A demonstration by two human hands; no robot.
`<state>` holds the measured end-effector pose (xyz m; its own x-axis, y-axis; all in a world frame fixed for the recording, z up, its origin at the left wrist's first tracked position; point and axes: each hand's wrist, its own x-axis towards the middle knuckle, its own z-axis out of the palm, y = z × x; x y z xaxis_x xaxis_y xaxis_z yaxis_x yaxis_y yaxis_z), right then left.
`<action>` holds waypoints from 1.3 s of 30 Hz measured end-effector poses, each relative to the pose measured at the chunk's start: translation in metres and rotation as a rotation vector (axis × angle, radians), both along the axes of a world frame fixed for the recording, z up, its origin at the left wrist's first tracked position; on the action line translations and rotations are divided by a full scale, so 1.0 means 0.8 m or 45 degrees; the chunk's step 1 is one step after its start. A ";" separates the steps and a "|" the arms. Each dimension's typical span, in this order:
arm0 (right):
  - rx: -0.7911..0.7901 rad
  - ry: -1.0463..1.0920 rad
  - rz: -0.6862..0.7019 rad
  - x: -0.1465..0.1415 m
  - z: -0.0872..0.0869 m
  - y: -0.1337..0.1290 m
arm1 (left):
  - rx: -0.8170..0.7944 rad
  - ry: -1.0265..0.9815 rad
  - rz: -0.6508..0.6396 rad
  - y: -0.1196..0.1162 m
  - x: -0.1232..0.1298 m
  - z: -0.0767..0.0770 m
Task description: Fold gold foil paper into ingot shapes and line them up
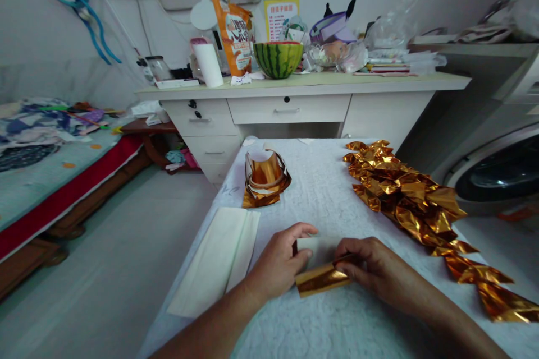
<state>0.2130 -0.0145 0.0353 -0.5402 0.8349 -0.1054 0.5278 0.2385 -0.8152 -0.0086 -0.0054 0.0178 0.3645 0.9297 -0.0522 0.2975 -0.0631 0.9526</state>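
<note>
A small sheet of gold foil paper [323, 279] with a pale back is between my hands, its near edge folded over to show the gold side. My left hand [283, 258] pinches its left side between thumb and fingers. At the right, my right hand [365, 265] grips the folded edge. Beyond my left hand stands a loose roll of gold foil strips [266, 174]. Flat white paper sheets [217, 258] lie to the left. Folded gold foil pieces [415, 196] are heaped along the right side of the covered table [314, 179].
Behind the table stands a white desk [290, 109] bearing half a watermelon [278, 60], an orange pouch [234, 36], a paper roll [209, 64] and plastic bags. A bed [63, 174] is at the left, a washing machine [501, 151] at the right.
</note>
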 end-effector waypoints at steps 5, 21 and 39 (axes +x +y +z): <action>-0.024 -0.037 -0.185 -0.002 -0.011 0.009 | 0.078 0.098 0.060 0.002 -0.002 0.001; 0.108 -0.212 -0.413 -0.013 -0.034 0.012 | 0.157 0.363 0.136 0.002 -0.001 -0.008; -0.424 0.442 -0.379 0.005 -0.018 0.018 | 0.066 -0.101 0.195 0.003 0.001 0.002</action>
